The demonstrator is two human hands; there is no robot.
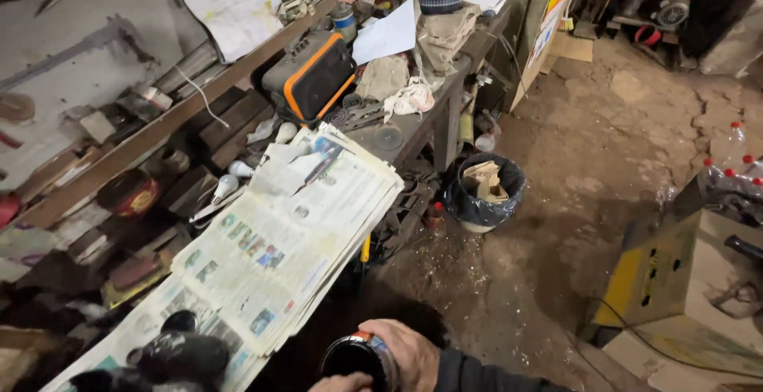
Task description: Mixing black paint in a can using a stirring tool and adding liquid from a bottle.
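Observation:
My right hand (407,350), in a dark sleeve, is wrapped around a small round can (356,360) with a dark open top and a coloured label, at the bottom edge of the view. Only a sliver of my left hand (342,382) shows just below the can's rim, and its grip is hidden. The can is held beside the near edge of a workbench covered with spread newspapers (278,241). Dark rounded lumps (187,354) lie on the newspaper, left of the can.
An orange and black case (312,74), rags and papers crowd the far bench. Light bulbs (226,187) lie by the shelf. On the dirt floor stand a bucket lined with a black bag (485,197), a cardboard box (683,281) and plastic bottles (735,154).

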